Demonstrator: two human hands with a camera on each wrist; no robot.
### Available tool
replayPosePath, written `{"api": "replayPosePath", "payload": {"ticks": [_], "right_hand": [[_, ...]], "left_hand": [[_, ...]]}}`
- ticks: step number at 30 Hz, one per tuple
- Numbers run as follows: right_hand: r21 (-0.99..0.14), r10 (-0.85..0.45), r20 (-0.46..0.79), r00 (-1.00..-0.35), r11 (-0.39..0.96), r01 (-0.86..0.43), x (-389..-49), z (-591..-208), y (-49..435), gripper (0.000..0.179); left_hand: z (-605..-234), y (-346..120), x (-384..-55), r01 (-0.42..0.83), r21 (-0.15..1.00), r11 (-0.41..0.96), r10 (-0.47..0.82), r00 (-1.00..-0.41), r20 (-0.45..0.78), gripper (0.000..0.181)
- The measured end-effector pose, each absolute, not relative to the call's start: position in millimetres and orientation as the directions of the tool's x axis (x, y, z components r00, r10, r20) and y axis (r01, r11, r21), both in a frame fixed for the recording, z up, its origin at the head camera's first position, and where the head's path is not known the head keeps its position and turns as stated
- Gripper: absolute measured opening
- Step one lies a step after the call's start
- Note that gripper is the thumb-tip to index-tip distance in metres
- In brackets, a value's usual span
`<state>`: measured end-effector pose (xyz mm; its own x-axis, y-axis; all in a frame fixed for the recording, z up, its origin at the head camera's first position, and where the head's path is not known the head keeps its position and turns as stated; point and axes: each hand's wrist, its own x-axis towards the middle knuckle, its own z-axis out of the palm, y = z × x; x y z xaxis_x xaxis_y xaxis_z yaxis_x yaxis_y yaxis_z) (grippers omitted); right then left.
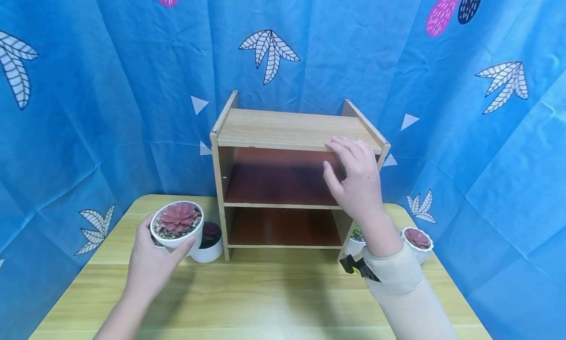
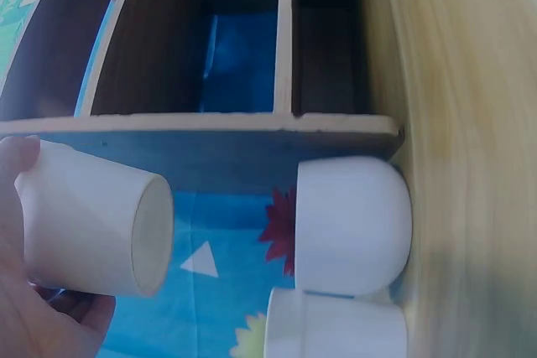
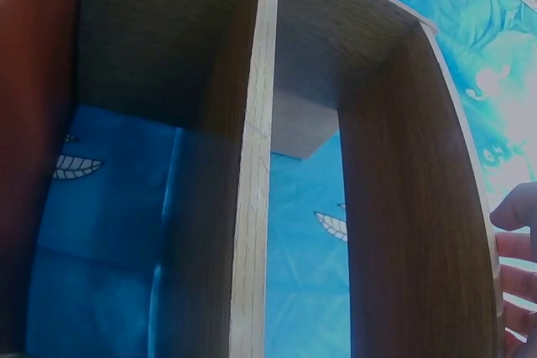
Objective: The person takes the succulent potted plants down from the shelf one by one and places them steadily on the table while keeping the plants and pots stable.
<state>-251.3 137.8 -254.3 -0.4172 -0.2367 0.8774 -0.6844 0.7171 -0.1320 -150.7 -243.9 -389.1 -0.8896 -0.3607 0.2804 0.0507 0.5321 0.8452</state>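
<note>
My left hand (image 1: 148, 266) grips a white pot (image 2: 88, 215) that holds a pink-red succulent (image 1: 178, 217) in gravel. The pot is raised left of a small wooden shelf (image 1: 283, 128), tilted so that its top faces the head camera. My right hand (image 1: 355, 178) is at the right part of the shelf's top board, fingers spread and loosely bent. In the right wrist view its fingertips (image 3: 516, 245) lie right at the board's edge, with nothing held.
Left of the shelf, a white pot with a dark red succulent (image 1: 209, 251) stands beside another white pot (image 2: 336, 329). A pot with a green plant (image 1: 355, 241) and a fluted white pot (image 1: 421, 251) stand on the right. Blue patterned cloth (image 1: 146, 109) surrounds the wooden table (image 1: 247, 300).
</note>
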Motion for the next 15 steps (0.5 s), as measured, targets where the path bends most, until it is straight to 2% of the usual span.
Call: {"api": "replayPosePath", "payload": {"ticks": [15], "right_hand": [[-0.130,-0.239,0.877,-0.417,0.718,-0.684,-252,-255,139,0.035]], "left_hand": [[-387,-269,-156,-0.027,0.880,0.475,-0.510,-0.823,0.250,0.105]]}}
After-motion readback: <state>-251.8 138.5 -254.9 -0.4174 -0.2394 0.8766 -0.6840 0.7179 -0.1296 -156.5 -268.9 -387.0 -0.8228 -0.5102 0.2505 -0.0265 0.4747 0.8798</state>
